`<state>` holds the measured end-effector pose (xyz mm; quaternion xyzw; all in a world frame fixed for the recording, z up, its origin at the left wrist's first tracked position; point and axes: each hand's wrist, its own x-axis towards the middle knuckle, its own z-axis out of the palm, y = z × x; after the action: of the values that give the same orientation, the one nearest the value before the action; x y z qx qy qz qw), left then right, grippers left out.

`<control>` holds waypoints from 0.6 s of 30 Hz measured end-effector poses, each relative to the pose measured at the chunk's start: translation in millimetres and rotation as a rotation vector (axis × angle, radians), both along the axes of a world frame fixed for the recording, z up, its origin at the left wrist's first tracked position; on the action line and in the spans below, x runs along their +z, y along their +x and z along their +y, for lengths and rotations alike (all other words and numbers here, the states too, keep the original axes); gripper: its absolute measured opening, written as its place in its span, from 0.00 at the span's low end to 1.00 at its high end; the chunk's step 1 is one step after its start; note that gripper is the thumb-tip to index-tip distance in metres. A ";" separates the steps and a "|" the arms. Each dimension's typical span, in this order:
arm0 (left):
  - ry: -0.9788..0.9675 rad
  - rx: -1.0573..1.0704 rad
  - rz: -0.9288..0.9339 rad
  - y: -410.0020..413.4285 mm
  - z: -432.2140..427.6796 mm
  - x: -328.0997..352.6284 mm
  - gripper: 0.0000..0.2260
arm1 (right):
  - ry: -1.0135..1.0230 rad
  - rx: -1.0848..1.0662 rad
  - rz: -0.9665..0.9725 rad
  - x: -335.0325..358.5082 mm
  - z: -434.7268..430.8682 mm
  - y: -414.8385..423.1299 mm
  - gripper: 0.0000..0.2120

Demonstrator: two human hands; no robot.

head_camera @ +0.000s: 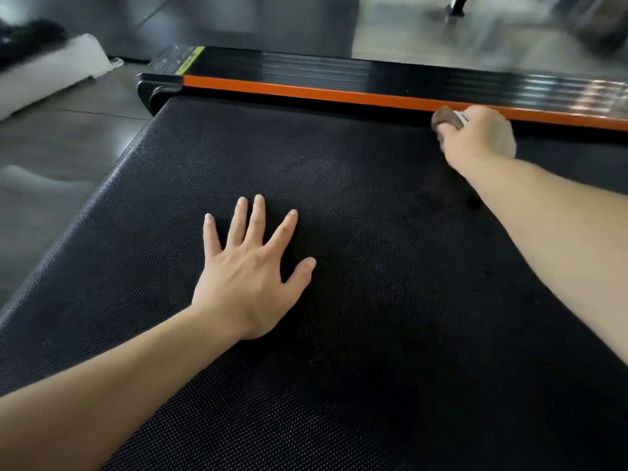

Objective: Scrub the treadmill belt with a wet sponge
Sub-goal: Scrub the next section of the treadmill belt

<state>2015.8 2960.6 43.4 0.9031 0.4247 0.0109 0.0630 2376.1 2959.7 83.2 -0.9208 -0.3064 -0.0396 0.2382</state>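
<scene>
Support is likely given by the left hand (251, 277), laid flat with fingers spread on the treadmill belt (373, 300); the sponge (446, 119) is gripped in the right hand (479, 134) at the belt's far edge, beside the orange rail (306, 91).

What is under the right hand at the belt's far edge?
The right hand grips a brown sponge, its end poking out over the belt beside the orange strip. The hand covers the rest of the sponge and the belt beneath.
</scene>
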 end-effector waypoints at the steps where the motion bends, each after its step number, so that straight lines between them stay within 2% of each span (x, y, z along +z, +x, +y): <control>1: -0.005 0.002 0.002 0.1 0.2 -0.3 0.37 | 0.005 -0.009 -0.017 -0.7 -3.3 -2.2 0.17; 3: -0.015 0.001 0.003 0.0 1.1 -0.2 0.37 | 0.003 0.083 -0.061 -6.8 -9.4 -25.4 0.16; 6: -0.023 0.005 -0.002 1.1 0.8 0.9 0.38 | -0.016 0.338 -0.032 -12.7 -29.2 -52.0 0.15; 7: -0.029 0.007 -0.004 1.4 0.6 1.6 0.38 | -0.048 0.352 -0.048 -8.9 -34.6 -48.2 0.14; 11: -0.035 0.009 0.004 0.6 -0.6 4.5 0.38 | -0.002 0.053 -0.024 -1.7 -41.2 -22.2 0.14; 12: -0.038 0.009 0.007 0.2 -1.0 5.0 0.39 | 0.003 0.050 -0.062 -6.2 -44.3 -31.2 0.14; 16: -0.054 -0.014 0.000 -1.8 0.0 6.5 0.40 | -0.013 0.395 -0.012 -18.7 -79.3 -83.4 0.10; 18: -0.067 -0.032 -0.014 -4.8 -0.1 9.0 0.40 | -0.066 0.393 -0.135 -16.5 -93.3 -76.8 0.12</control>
<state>2011.0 2960.6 52.4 0.9071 0.4098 0.0017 0.0964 2299.3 2866.4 66.7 -0.8457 -0.4967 -0.0441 0.1901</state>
